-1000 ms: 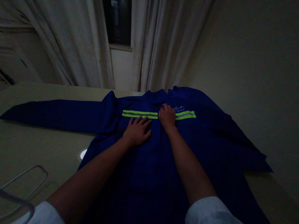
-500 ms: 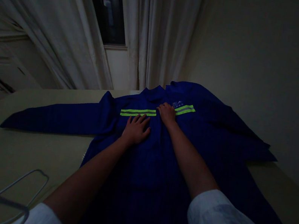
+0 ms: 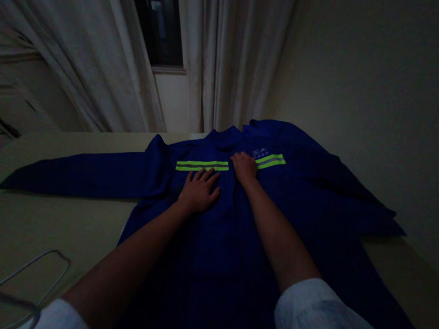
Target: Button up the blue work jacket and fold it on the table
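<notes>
A dark blue work jacket point(image 3: 196, 250) lies spread out, front side up, with its collar at the far end. Lime-and-grey reflective strips point(image 3: 202, 166) cross both sides of the chest, and a small white logo point(image 3: 260, 153) sits above the right strip. My left hand point(image 3: 199, 190) rests flat on the left chest, fingers spread just under the strip. At the inner end of the other strip, my right hand point(image 3: 245, 167) has its fingers bent and close together on the front opening's edge. The fingertips seem to pinch the fabric there, though dim light hides the detail.
The jacket lies on a pale surface point(image 3: 62, 222). A bent wire loop point(image 3: 57, 253), perhaps a hanger, is at the lower left, beside something yellow. Long curtains point(image 3: 238, 50) flank a dark window point(image 3: 156, 13) behind. A wall point(image 3: 383, 91) borders the right.
Both hands stay in nearly the same places on the jacket. The picture has become slightly darker, and the view has shifted a tiny bit.
</notes>
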A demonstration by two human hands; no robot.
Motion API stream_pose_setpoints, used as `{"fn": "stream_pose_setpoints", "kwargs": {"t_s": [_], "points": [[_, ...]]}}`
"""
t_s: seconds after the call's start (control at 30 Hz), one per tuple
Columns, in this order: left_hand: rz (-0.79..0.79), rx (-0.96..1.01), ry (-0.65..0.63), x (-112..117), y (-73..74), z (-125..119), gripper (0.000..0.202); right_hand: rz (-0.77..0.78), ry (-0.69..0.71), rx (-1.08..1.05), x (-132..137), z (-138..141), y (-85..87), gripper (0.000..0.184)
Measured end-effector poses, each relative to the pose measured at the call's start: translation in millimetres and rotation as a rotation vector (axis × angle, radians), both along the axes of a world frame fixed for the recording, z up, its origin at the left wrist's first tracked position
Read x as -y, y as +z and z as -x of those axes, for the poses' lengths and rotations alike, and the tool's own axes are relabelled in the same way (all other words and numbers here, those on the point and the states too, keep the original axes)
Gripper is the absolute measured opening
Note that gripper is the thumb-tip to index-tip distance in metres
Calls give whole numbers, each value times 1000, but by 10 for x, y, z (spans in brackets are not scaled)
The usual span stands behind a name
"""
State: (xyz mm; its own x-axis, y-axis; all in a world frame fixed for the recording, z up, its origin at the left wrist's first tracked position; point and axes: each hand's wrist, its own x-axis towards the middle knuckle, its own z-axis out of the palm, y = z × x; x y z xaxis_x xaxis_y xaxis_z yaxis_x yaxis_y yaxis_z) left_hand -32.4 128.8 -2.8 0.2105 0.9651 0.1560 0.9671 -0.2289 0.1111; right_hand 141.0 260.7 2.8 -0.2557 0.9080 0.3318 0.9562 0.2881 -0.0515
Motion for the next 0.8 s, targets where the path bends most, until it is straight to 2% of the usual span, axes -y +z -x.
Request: {"fn": "stream_pose_setpoints", "kwargs": {"t_s": [0.13,0.4,0.8], "points": [[1,5,-5,-8,-8,9,63,1,-42,-3,4,23,-3,33],[25,1,2,-2,24,-8,63,54,19,-2,-39,2,3,36],[11,9,-3,15,47,-12,63,60,13,14,-5,27,32,33]]}}
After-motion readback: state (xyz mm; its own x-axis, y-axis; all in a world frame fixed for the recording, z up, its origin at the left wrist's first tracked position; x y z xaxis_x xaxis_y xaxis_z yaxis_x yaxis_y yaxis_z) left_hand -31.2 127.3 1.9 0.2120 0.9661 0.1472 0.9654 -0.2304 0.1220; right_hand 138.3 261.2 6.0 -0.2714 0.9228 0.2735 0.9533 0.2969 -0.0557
